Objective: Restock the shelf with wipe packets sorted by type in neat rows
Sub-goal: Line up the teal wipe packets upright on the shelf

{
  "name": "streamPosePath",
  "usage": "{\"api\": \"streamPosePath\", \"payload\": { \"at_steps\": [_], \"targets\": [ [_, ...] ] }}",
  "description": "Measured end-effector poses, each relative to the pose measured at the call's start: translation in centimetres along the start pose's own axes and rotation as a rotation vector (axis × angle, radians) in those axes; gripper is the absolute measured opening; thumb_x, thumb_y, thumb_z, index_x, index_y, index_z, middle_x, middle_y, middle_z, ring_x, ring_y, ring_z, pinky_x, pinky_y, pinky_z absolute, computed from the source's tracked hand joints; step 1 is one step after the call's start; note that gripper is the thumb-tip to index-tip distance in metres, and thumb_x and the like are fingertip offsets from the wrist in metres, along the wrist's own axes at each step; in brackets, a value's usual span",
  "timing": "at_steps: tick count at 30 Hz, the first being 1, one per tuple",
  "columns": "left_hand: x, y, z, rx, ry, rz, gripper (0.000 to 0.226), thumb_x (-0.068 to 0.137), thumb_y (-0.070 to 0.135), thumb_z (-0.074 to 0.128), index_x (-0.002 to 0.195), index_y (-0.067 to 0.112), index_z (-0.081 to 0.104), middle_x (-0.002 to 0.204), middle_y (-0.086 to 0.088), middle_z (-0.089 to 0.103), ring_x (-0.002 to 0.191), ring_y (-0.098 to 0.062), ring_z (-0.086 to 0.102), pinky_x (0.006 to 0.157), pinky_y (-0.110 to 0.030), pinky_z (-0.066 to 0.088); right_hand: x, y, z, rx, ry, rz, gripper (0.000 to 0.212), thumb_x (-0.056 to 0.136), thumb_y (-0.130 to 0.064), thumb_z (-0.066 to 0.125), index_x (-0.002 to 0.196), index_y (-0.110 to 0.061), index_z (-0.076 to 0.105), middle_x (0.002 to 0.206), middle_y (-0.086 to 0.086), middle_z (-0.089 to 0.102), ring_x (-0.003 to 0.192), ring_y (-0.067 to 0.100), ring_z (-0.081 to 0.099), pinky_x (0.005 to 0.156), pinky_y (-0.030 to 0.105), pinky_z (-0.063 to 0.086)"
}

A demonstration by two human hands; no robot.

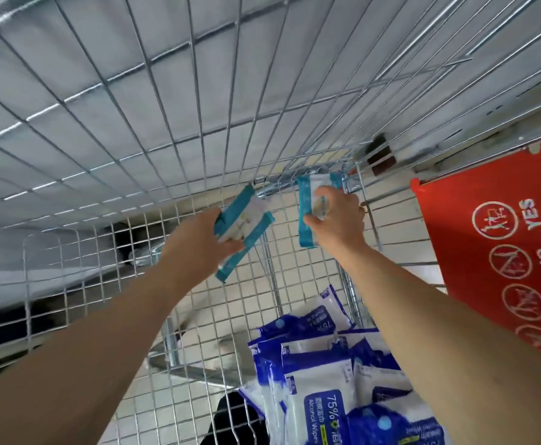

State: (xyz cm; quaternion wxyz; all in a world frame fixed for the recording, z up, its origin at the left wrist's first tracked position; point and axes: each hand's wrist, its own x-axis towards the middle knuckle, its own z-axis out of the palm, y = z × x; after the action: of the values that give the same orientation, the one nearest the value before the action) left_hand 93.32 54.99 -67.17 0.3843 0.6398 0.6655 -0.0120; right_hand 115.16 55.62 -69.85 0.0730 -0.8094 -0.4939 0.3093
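A wire shelf [141, 101] fills the upper part of the view, its front edge running across just above both raised hands. Below it sits a wire cart [80, 284], with a heap of blue wipe packets [314, 374] in its right corner, well below the hands, and a red sign [500, 239] at the right. The left hand [198, 245] is closed around a teal packet [245, 226] whose long axis tilts diagonally, its top end pointing up toward the shelf's front edge. The right hand [339, 216] grips a second teal packet [314, 210] held nearly upright, its top end touching or just at that edge, near the shelf's right corner. The right hand looks nearer to setting down; I judge its packet goes onto the shelf first.
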Motion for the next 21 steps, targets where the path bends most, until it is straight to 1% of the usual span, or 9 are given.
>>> {"api": "streamPosePath", "payload": {
  "at_steps": [3,6,9,12,14,17,18,20,21],
  "targets": [
    [-0.5,-0.5,-0.4,-0.138,0.021,-0.042,0.03,0.077,0.036,0.076,0.096,0.024,0.055,0.084,0.009,0.06,0.073,-0.007,0.057,0.057,-0.024,0.045,0.0,-0.6,0.9,0.041,0.079,0.058,0.034,0.082,-0.019,0.073,0.111,-0.023,0.055,0.118,0.013,0.044,0.105,0.031,0.049,0.087,0.044,0.053],
    [-1.3,-0.8,-0.9,-0.259,0.033,-0.072,0.03,0.076,0.03,0.078,0.097,0.027,0.057,0.085,0.012,0.061,0.075,-0.003,0.057,0.055,-0.019,0.04,0.1,-1.1,0.8,0.185,0.119,0.125,0.054,0.075,-0.01,0.076,0.115,-0.02,0.042,0.109,0.01,0.054,0.098,0.03,0.058,0.079,0.045,0.056],
    [-2.3,-1.1,-2.0,-0.352,0.041,-0.111,0.031,0.078,0.023,0.077,0.102,0.026,0.058,0.088,0.015,0.06,0.077,0.0,0.057,0.056,-0.015,0.039,-1.1,-1.7,-0.2,0.32,0.034,0.149,0.066,0.075,0.003,0.072,0.121,-0.02,0.03,0.095,0.002,0.056,0.088,0.028,0.065,0.072,0.046,0.059],
    [-4.1,-1.0,-3.9,-0.291,0.091,-0.139,0.028,0.08,0.022,0.075,0.1,0.026,0.056,0.082,0.015,0.057,0.07,0.001,0.053,0.053,-0.013,0.036,-3.9,-3.5,-1.5,0.339,-0.09,0.042,0.085,0.08,0.009,0.062,0.14,-0.031,0.017,0.112,-0.003,0.054,0.078,0.023,0.066,0.065,0.044,0.06],
    [-6.2,-0.5,-5.7,-0.26,0.148,-0.158,0.021,0.081,0.018,0.071,0.096,0.027,0.058,0.076,0.017,0.055,0.063,0.003,0.05,0.046,-0.01,0.032,-6.3,-5.2,-3.0,0.338,-0.165,-0.047,0.088,0.081,0.01,0.057,0.144,-0.035,0.014,0.11,-0.007,0.045,0.077,0.019,0.063,0.061,0.04,0.06],
    [-10.4,0.6,-8.9,-0.286,0.258,-0.215,0.021,0.081,0.015,0.067,0.096,0.029,0.064,0.075,0.009,0.061,0.063,-0.007,0.055,0.049,-0.019,0.038,-10.0,-8.0,-6.7,0.266,-0.26,-0.212,0.053,0.083,-0.002,0.058,0.13,-0.018,0.04,0.109,0.003,0.059,0.086,0.023,0.064,0.067,0.04,0.059],
    [-12.1,1.2,-10.2,-0.298,0.301,-0.241,0.019,0.082,0.017,0.066,0.096,0.029,0.064,0.074,0.006,0.061,0.065,-0.012,0.057,0.05,-0.021,0.039,-11.4,-9.0,-8.4,0.217,-0.272,-0.276,0.041,0.084,-0.007,0.058,0.123,-0.013,0.048,0.107,0.007,0.061,0.086,0.021,0.063,0.065,0.035,0.057],
    [-15.9,2.2,-13.1,-0.317,0.4,-0.274,0.013,0.084,0.022,0.067,0.096,0.026,0.063,0.065,0.006,0.055,0.063,-0.017,0.056,0.051,-0.025,0.036,-14.0,-11.4,-12.1,0.14,-0.245,-0.415,0.026,0.087,-0.012,0.058,0.112,-0.01,0.055,0.095,0.001,0.06,0.076,0.011,0.056,0.054,0.017,0.042],
    [-18.1,2.8,-14.7,-0.329,0.448,-0.269,0.015,0.085,0.024,0.066,0.1,0.023,0.064,0.062,0.006,0.051,0.059,-0.017,0.052,0.053,-0.025,0.035,-15.4,-12.7,-14.0,0.117,-0.222,-0.472,0.021,0.087,-0.012,0.059,0.108,-0.011,0.056,0.088,-0.003,0.056,0.07,0.008,0.051,0.051,0.013,0.035]
  ]
}}
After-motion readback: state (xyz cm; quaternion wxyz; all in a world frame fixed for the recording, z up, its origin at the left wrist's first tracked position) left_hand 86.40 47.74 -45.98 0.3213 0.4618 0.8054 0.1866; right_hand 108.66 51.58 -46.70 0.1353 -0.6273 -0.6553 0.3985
